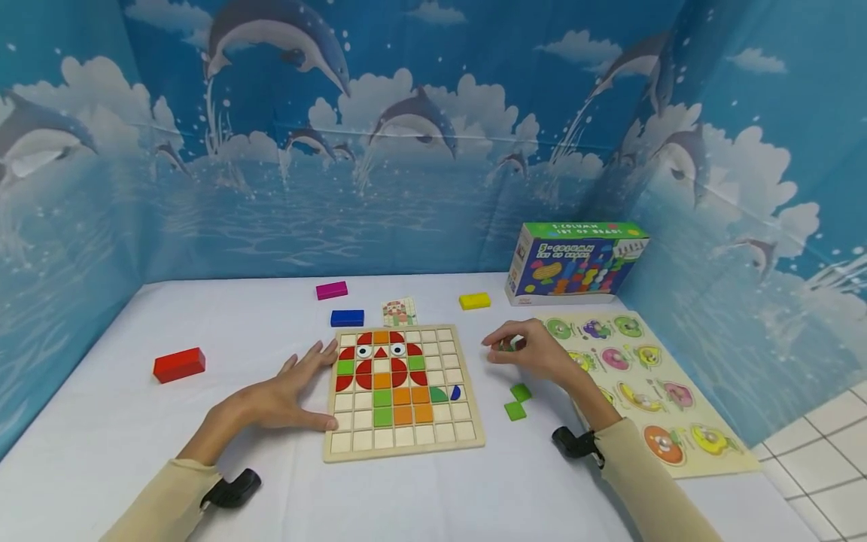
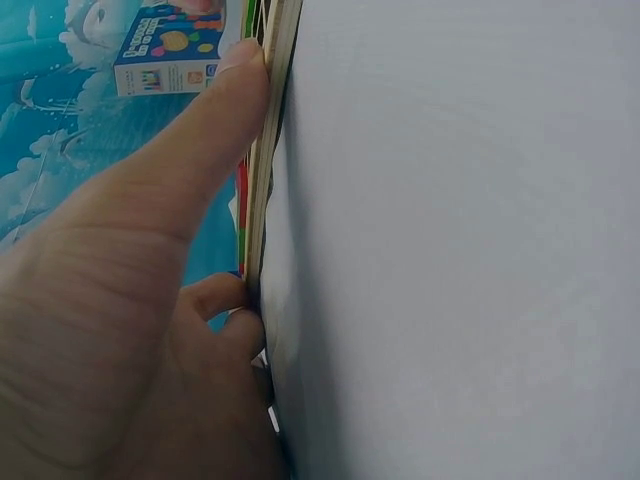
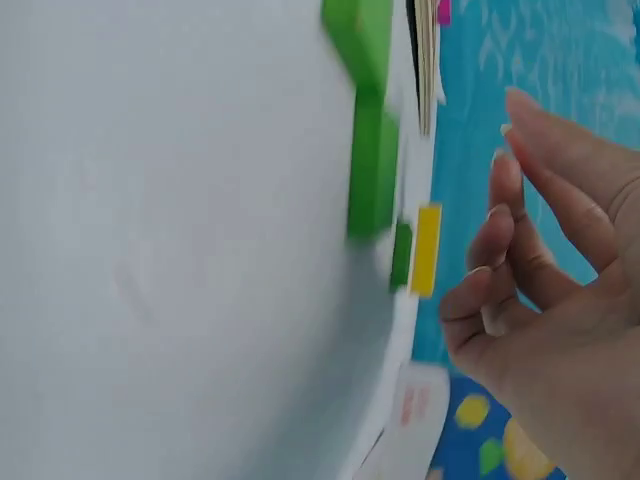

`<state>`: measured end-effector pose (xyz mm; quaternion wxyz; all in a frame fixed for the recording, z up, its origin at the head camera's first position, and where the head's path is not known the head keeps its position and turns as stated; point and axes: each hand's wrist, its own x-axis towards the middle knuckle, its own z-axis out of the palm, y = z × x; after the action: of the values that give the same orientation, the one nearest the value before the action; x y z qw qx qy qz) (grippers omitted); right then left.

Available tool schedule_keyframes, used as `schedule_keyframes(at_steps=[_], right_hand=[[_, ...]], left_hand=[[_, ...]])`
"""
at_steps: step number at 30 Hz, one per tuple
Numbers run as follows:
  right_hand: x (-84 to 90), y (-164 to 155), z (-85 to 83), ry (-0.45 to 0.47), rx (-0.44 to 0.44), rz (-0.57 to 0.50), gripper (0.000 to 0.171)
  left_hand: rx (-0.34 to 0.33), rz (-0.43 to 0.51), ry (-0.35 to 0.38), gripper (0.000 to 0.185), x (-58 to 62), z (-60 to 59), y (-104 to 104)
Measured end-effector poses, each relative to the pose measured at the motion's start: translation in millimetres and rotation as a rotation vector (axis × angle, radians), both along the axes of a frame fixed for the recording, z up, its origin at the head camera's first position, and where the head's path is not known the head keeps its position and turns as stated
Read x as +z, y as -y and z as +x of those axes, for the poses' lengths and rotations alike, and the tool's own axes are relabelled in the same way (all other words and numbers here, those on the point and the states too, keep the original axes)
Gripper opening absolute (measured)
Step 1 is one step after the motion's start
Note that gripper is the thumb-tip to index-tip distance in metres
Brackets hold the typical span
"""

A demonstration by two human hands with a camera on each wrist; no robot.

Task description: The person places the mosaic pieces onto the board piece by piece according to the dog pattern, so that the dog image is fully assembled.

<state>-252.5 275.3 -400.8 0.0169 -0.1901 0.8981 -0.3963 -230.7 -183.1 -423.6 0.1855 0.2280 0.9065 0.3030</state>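
Note:
My left hand (image 1: 278, 395) lies spread along the left side of a wooden mosaic board (image 1: 406, 453), its thumb at the lower edge and fingertips at the upper corner. In the left wrist view the thumb (image 2: 225, 110) rests along the board's rim. Red, orange, green and white-eyed tiles form a figure in the board's grid. Beyond the board's right side, my right hand (image 1: 531, 350) hovers low over a green piece (image 3: 401, 255); its fingers are bent, with nothing visible between the tips. Two green square tiles (image 1: 515, 411) lie nearer on the cloth.
A picture card (image 1: 400, 312) lies behind the board, near blue (image 1: 348, 318), magenta (image 1: 331, 290) and yellow (image 1: 475, 301) blocks. A red block (image 1: 179, 366) sits far left. At right are a fruit puzzle board (image 1: 704, 459) and a toy box (image 1: 576, 263).

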Motion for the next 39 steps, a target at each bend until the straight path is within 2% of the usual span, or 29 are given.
schedule_keyframes(at_steps=[6,10,14,19,26,33,36,39], right_hand=[[-4.7,-22,-9.6,0.042,-0.104,0.004,0.029],[-8.4,-26,-12.4,0.105,-0.152,0.016,0.033],[-11.1,-27,-15.0,0.115,-0.187,0.062,0.033],[-13.1,-26,-16.0,0.082,-0.202,0.104,0.027],[-10.2,-22,-13.7,0.091,-0.223,0.14,0.023],[-0.3,-15,-8.4,0.026,-0.168,0.136,0.017],[3.8,-12,-5.7,0.043,-0.164,0.127,0.011],[6.1,-10,-3.5,0.115,-0.16,0.099,0.01]], left_hand=[[0.005,0.0,0.018,0.129,-0.4,-0.5,1],[-0.009,0.005,0.01,0.129,-1.3,-0.7,1],[-0.014,0.012,0.009,0.129,0.2,-1.4,0],[-0.009,0.007,0.012,0.13,0.7,-2.0,-2],[-0.017,0.012,0.0,0.13,-0.5,-1.7,-1],[-0.002,0.008,0.01,0.132,-1.1,-0.6,0],[-0.013,0.018,-0.004,0.13,-2.4,-1.0,1],[-0.021,0.025,-0.017,0.128,-3.3,-1.8,2]])
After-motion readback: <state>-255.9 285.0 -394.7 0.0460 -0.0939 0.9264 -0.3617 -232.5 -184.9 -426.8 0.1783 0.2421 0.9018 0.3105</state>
